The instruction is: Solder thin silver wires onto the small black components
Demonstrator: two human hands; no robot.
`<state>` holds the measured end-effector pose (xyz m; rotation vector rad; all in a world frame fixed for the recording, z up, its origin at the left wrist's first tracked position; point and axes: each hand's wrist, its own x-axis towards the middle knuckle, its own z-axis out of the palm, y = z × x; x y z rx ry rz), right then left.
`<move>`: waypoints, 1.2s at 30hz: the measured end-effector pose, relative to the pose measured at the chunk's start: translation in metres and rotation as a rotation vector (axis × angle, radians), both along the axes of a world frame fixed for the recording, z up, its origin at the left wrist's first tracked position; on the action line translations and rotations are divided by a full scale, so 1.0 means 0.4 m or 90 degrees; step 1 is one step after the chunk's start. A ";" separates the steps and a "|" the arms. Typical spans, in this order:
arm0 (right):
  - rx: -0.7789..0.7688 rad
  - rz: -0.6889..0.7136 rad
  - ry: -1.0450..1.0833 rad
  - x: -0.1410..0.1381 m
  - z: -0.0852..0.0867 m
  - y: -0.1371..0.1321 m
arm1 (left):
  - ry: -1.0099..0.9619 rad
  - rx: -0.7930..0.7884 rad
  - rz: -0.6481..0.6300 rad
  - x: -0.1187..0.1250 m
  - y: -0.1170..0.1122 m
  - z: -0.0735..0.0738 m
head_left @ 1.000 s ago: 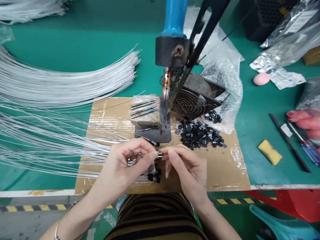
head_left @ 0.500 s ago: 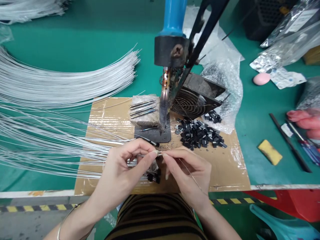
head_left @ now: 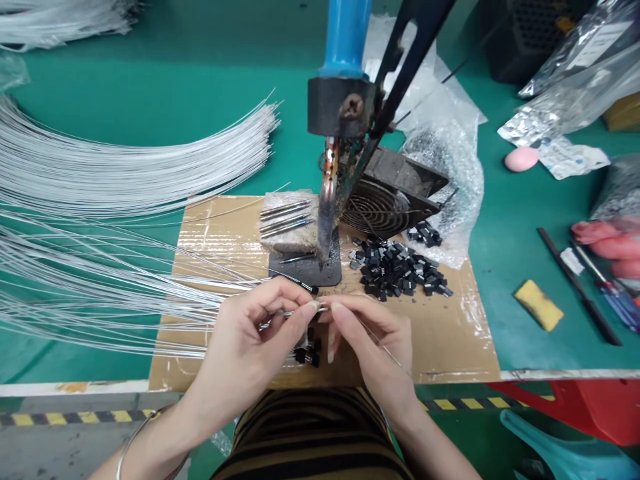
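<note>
My left hand [head_left: 253, 337] is closed in a pinch on a thin white cable, whose bare metal end [head_left: 323, 309] sticks out past the thumb tip. My right hand [head_left: 380, 343] pinches close against that end, and a fine metal wire [head_left: 389, 350] runs from its fingers back across the palm. Loose white cables [head_left: 175, 313] pass beneath my left hand, with black connectors [head_left: 307, 355] on several ends. Just above the hands, a blue-handled soldering iron [head_left: 328, 193] hangs tip down in a black bracket. The exact contact between fingertips is too small to make out.
Loose black connectors [head_left: 400, 270] lie heaped on the cardboard [head_left: 450, 340]. A small dark fan [head_left: 390, 193] stands behind the iron, beside a block with metal tips [head_left: 287, 220]. Left lies a thick cable bundle [head_left: 150, 173]; right, a yellow sponge [head_left: 539, 305] and a black rod [head_left: 577, 287].
My right hand has shifted slightly left and its thumb has moved up closer to the cable end. My left hand stays nearly still, pinching the cable.
</note>
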<state>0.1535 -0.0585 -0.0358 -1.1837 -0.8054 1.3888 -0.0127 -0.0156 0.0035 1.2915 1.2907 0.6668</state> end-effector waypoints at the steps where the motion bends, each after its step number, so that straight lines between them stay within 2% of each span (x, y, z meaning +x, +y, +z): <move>1: -0.012 0.009 0.016 0.000 -0.001 0.000 | -0.005 -0.001 0.000 0.001 0.000 -0.001; 5: -0.037 0.017 0.091 -0.003 -0.013 -0.002 | -0.021 0.009 -0.004 0.003 -0.005 -0.004; 10: -0.076 0.028 0.152 -0.007 -0.021 -0.007 | 0.017 0.025 -0.004 0.000 -0.015 -0.012; 17: -0.099 0.027 0.189 -0.007 -0.013 -0.007 | 0.049 0.023 -0.018 -0.007 -0.022 -0.015; 27: -0.152 0.034 0.265 0.006 0.002 0.014 | 0.025 0.009 -0.041 -0.005 -0.013 -0.009; 36: -0.192 0.033 0.330 -0.001 0.004 0.023 | 0.036 0.045 -0.034 -0.007 -0.008 -0.015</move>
